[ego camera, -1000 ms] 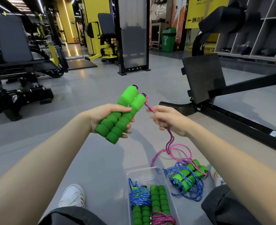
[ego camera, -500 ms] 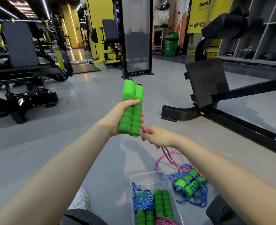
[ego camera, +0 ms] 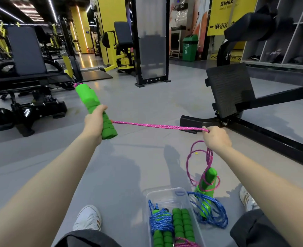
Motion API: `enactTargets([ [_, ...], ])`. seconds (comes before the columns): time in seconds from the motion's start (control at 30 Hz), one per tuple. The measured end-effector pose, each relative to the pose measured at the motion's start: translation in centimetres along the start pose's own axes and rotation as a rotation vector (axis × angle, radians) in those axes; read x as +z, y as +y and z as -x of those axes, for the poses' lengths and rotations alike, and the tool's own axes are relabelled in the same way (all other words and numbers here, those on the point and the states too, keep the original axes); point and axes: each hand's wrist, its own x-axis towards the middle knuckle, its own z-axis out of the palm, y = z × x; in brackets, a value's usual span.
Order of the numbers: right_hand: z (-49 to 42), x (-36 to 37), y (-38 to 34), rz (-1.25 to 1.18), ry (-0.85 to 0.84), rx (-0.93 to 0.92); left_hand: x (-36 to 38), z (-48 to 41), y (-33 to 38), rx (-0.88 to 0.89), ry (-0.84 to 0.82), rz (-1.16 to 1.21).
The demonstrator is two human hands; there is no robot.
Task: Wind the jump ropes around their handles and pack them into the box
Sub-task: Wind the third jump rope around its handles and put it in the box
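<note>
Since the earlier frames, the hands had separated: the left hand (ego camera: 93,124) had swung the paired green handles (ego camera: 88,97) leftward, and the right hand (ego camera: 217,138) had drawn the pink rope (ego camera: 157,125) taut to the right. The grey gym floor (ego camera: 129,166) carried black-and-yellow machines (ego camera: 28,82), a black footplate frame (ego camera: 231,90) and, far back, a green bin (ego camera: 190,49). A clear box (ego camera: 166,192) stood on the floor between the person's shoes. It held one handle pair wound in blue rope (ego camera: 160,221) and a second handle pair (ego camera: 182,223) with pink rope at its near end. Just right of the box lay a loose blue rope (ego camera: 216,213). The left fingers were clenched round the handles' middle. The right fingers grasped the pink rope, whose slack hung below the fist.
</note>
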Motion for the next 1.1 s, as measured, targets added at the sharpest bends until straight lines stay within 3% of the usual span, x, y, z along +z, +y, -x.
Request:
enactTargets([
  [0.07, 0.7, -0.1, -0.1, -0.202, -0.293, 0.188, 0.1, 0.2, 0.0, 0.017, 0.014, 0.011],
  [0.13, 0.9, 0.0, -0.6, -0.14, -0.367, 0.156, 0.3, 0.4, -0.1, 0.027, 0.018, -0.016],
  [0.2, 0.8, -0.1, -1.4, -0.11, -0.088, -0.064, 0.5, 0.8, -0.1, 0.034, 0.015, -0.017],
  [0.27, 1.5, -1.4, -3.2, -0.246, 0.218, -0.293, 0.5, 1.0, 0.0, 0.037, 0.012, -0.006],
  [0.33, 2.1, -3.5, -5.3, -0.381, 0.321, -0.464, 0.6, 1.3, 0.2, 0.037, 0.005, 0.009],
  [0.4, 2.1, -5.1, -6.6, -0.294, 0.154, -0.47, 0.9, 1.6, 0.4, 0.032, 0.0, 0.023],
  [0.47, 2.1, -5.8, -6.5, -0.049, -0.015, -0.429, 1.2, 1.9, 0.6, 0.028, 0.0, 0.031],
  [0.53, 2.1, -6.3, -6.2, -0.005, 0.037, -0.457, 1.3, 1.9, 0.6, 0.027, -0.011, 0.025],
  [0.6, 2.3, -6.7, -6.1, -0.164, 0.016, -0.438, 1.0, 1.6, 0.5, 0.02, -0.039, 0.0],
  [0.7, 2.4, -7.5, -6.0, -0.65, -0.445, -0.217, 0.5, 1.2, 0.1, 0.003, -0.121, -0.094],
  [0.77, 2.9, -8.9, -6.7, -0.864, -0.681, -0.218, 0.6, 1.2, -0.3, 0.021, -0.158, -0.183],
  [0.83, 3.5, -10.6, -7.9, -1.118, -0.715, -0.303, 0.9, 1.2, -0.7, 0.033, -0.182, -0.234],
  [0.9, 3.4, -11.4, -8.5, -1.217, -0.575, -0.346, 1.4, 1.4, -0.8, 0.034, -0.221, -0.268],
  [0.93, 3.1, -11.2, -8.3, -1.114, -0.48, -0.352, 1.6, 1.6, -0.8, 0.033, -0.248, -0.3],
  [1.0, 1.9, -9.8, -6.8, -0.675, -0.327, -0.301, 1.9, 2.0, -1.0, -0.007, -0.33, -0.354],
  [1.1, 0.2, -7.0, -3.3, 0.168, -0.341, -0.174, 2.0, 2.7, -1.3, -0.146, -0.502, -0.429],
])
